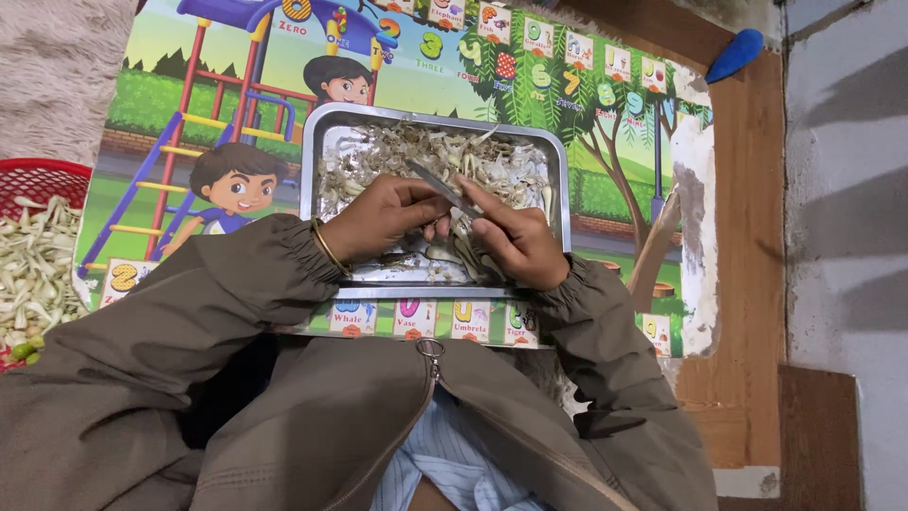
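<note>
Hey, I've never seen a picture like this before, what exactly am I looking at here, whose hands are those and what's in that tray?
This is a single picture from a camera worn on a person's head, looking down, so the olive jacket sleeves and both hands belong to the wearer. No machine is involved. The left hand, with a gold bangle at the wrist, and the right hand meet over a rectangular metal tray. Between them they hold a thin metal blade, and the right hand also seems to grip a pale piece. The tray is filled with pale, shredded plant-like pieces; I cannot tell exactly what they are. The tray rests on a colourful children's picture mat. At far left, a red basket holds similar pale pieces.
</note>
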